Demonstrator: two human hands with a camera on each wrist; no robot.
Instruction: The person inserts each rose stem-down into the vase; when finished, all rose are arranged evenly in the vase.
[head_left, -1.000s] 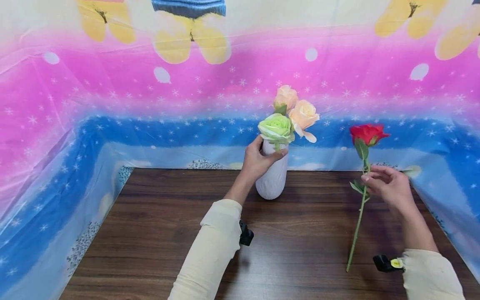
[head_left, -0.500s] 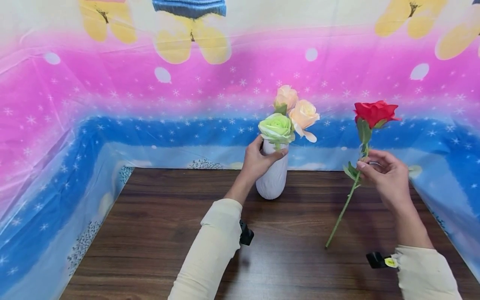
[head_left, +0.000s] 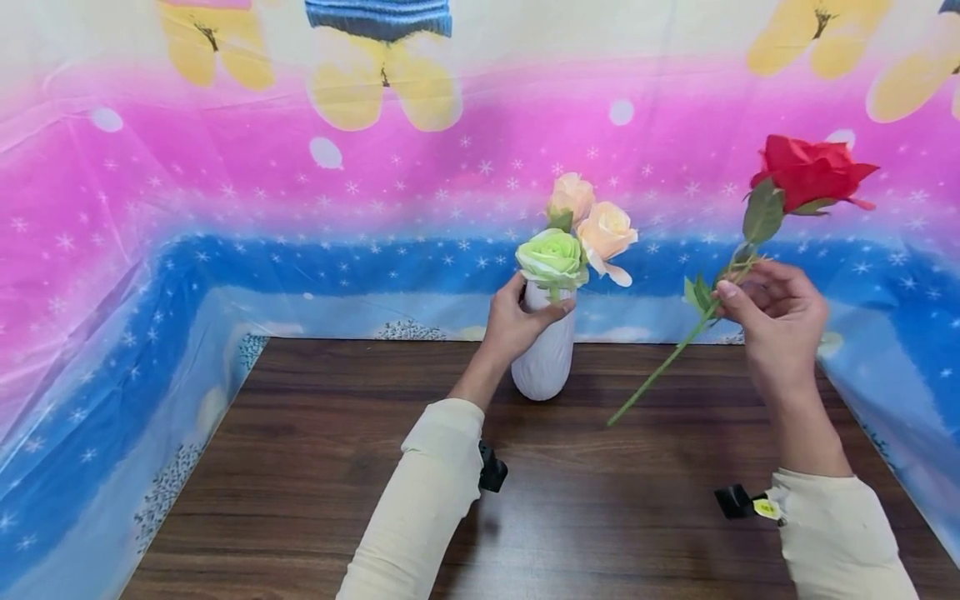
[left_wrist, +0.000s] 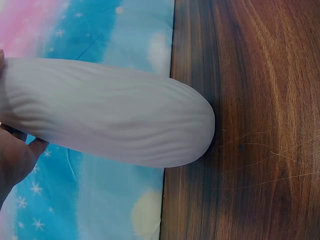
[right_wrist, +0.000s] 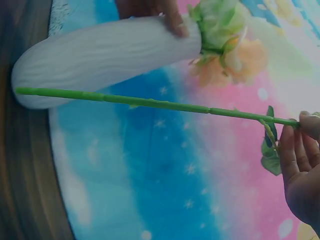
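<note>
A white ribbed vase [head_left: 543, 354] stands upright on the table, and my left hand [head_left: 521, 321] grips it near the rim. A green rose [head_left: 552, 256] and two peach roses [head_left: 607, 230] show above its mouth; their stems are hidden inside. To the right, my right hand [head_left: 783, 312] pinches the stem of a red rose [head_left: 813, 173] between thumb and fingers, just below the upper leaves. That stem slants down to the left, its bare green end in the air near the vase. In the right wrist view the stem [right_wrist: 160, 104] crosses in front of the vase.
The brown wooden table [head_left: 337, 467] ends at a patterned cloth [head_left: 420, 208] hanging behind and at both sides. Small black cameras [head_left: 492, 468] sit at both wrists.
My right hand has lifted the red rose upward, tilting it so the bloom leans right and the stem's lower end swings left toward the vase. My left hand stays on the vase.
</note>
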